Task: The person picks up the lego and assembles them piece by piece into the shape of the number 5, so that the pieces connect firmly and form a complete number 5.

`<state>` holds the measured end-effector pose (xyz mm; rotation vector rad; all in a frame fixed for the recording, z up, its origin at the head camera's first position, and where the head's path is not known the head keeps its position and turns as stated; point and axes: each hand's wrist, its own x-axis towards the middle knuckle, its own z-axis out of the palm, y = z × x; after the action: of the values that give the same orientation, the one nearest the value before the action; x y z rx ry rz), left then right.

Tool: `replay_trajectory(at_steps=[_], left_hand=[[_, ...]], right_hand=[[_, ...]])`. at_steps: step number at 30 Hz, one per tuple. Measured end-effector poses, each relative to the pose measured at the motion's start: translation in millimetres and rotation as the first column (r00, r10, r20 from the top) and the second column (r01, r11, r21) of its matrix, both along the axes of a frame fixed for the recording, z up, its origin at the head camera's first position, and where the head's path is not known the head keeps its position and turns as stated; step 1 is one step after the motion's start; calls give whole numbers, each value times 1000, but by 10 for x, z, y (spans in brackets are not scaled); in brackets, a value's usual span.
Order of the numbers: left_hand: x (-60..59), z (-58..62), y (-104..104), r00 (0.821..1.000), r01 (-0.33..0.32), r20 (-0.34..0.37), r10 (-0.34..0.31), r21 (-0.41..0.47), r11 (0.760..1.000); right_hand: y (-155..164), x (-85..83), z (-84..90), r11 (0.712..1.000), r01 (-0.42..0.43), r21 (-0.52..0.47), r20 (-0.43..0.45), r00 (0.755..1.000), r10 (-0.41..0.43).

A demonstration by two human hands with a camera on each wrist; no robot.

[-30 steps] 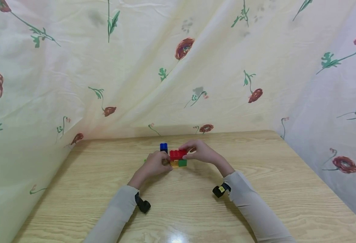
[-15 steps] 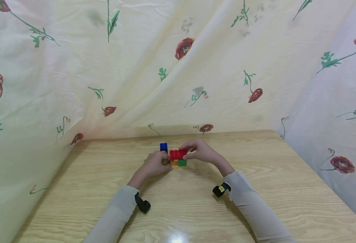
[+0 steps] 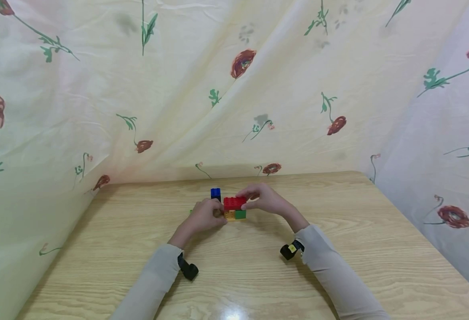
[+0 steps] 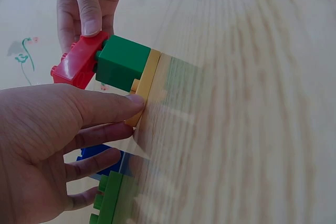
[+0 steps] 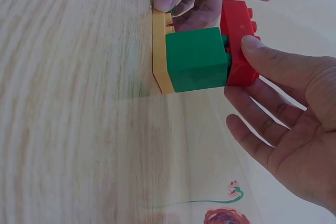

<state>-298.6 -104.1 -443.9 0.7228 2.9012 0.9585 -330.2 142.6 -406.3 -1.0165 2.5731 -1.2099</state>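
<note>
Hardly anything has moved in the last second. The left grip [image 3: 204,215] pinches the yellow plate [image 4: 150,74], with a blue brick [image 3: 216,194] behind that grip. Right of it, a green block [image 4: 123,62] sits on the plate. The right grip [image 3: 268,200] pinches the red brick [image 3: 232,204] above the block; a gap shows, so it's likely not pushed down yet.

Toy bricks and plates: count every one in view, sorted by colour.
Red brick: 1
Dark green block: 1
Light green plate: 1
Yellow plate: 1
Blue brick, partly hidden: 1
Total visible: 5
</note>
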Motion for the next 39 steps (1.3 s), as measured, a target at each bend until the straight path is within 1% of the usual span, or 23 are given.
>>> replay_trajectory(at_steps=[6,17,22,39], left_hand=[[2,10,1,1000,8,6,-8,10,1000],[3,17,3,1000,-1,16,0,15,1000],[4,19,3,1000,0,10,-1,14,1000],[-14,-8,10,1000,-7,10,7,7,1000]], right_hand=[[1,6,16,1000,-8,-3,12,1000,8],[-5,1,19,1000,-5,3,0,1000,5],[-10,10,22,1000,5,10,-7,1000,-4],[4,-5,4,1000,-10,2,-11,1000,10]])
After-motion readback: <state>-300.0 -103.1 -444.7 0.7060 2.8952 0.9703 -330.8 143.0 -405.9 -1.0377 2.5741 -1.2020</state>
